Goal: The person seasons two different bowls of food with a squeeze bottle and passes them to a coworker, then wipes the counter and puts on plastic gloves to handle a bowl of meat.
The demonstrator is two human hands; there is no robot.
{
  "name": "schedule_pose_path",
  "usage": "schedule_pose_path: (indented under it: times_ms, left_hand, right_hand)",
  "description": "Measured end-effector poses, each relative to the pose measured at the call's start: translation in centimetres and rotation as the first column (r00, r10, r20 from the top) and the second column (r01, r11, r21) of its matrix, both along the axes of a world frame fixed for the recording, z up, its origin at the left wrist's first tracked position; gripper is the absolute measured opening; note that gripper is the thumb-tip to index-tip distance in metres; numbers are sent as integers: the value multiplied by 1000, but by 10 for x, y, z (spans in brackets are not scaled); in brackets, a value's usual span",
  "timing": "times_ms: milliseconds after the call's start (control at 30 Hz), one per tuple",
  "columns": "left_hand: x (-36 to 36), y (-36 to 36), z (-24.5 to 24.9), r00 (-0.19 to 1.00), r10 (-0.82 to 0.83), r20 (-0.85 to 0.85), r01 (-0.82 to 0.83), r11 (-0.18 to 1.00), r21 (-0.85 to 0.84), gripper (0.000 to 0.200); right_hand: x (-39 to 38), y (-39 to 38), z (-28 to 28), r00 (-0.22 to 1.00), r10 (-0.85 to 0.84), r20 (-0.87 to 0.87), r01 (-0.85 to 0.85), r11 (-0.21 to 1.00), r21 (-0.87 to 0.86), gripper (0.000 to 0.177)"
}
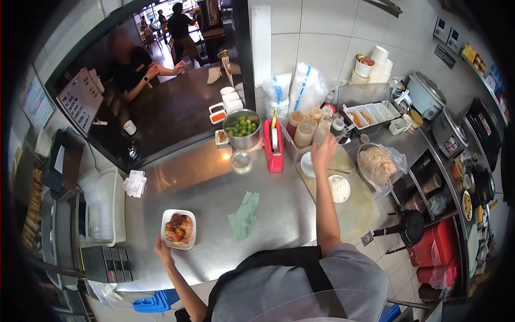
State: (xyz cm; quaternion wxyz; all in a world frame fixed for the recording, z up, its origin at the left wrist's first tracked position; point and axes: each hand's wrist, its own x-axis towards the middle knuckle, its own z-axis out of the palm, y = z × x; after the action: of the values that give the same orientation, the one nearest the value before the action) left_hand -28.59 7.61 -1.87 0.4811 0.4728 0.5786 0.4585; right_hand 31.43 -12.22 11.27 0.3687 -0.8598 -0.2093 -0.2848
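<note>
view: head
left hand (162,251): at near-left corner of the plate of roast meat (166,221), fingers closed on its edge
plate of roast meat: flat on steel counter (204,182), left side, near the person
right hand (324,152): stretched out, raised just in front of the squeeze bottles (303,134); fingers loosely curled, can't tell if they hold anything
green cloth (244,214): crumpled, between the two arms
bowl of rice (339,188): on cutting board (357,212), beside right forearm
bowl of limes (242,129): left of red tape dispenser (274,147)
</note>
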Motion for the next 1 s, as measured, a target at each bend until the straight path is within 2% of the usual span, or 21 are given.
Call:
schedule_pose_path:
  times_ms: [67,133,200,233,300,367,400,500,533,567,633,667,767,833,900,933,967,1000]
  left_hand:
    - [14,-21,9,967,-200,-159,197,980,-30,25]
    - [36,-43,16,923,-384,7,383,921,-69,21]
    - [61,-65,38,865,-449,223,486,861,-152,24]
    - [74,-75,49,848,-460,262,511,841,-177,26]
    - [91,-89,63,810,-479,338,565,792,-232,28]
    - [98,-91,64,786,-525,326,611,740,-281,29]
    - [102,-92,62,772,-547,323,632,713,-303,29]
    - [91,-61,30,781,-603,159,616,705,-353,29]
    - [95,-54,25,808,-588,47,572,761,-306,29]
    - [101,-46,25,826,-559,-66,528,811,-252,30]
    - [117,-37,37,835,-499,-232,451,862,-233,30]
    - [122,-37,39,828,-466,-313,415,884,-217,31]
    - [129,-37,18,897,-423,-128,404,902,-152,35]
    - [136,-42,8,900,-426,87,435,887,-155,40]
    - [141,-51,-11,877,-413,245,449,887,-112,45]
    - [146,-55,-18,859,-418,295,454,889,-63,47]
    - [154,-69,3,812,-415,411,467,884,-31,47]
    - [160,-71,5,840,-366,400,446,886,-126,47]
  right_hand:
    - [39,-2,-12,958,-202,-204,182,977,-111,67]
    - [64,1,-25,895,-289,-341,226,950,-214,62]
    - [71,7,-23,892,-299,-339,215,941,-262,59]
    - [77,10,-25,890,-305,-338,210,934,-290,58]
    - [92,12,-32,901,-275,-335,206,952,-227,55]
    - [97,11,-30,919,-228,-322,180,968,-173,57]
    - [92,9,-25,957,-191,-217,177,981,-83,61]
    - [84,-1,16,986,163,32,-166,971,172,62]
    - [73,-1,38,966,255,50,-260,943,209,58]
    - [56,3,61,908,417,26,-396,838,375,55]
    - [29,15,94,717,694,63,-546,503,670,49]
    - [33,25,87,674,729,119,-607,456,651,52]
    - [-10,55,84,766,617,183,-562,503,657,52]
    - [-43,79,64,671,741,33,-544,461,701,55]
    - [-95,80,73,268,931,-247,-555,358,750,51]
    - [-112,87,68,248,935,-254,-744,352,568,52]
    - [-129,92,61,222,940,-260,-886,306,348,54]
    - [-150,92,63,139,951,-276,-942,213,261,62]
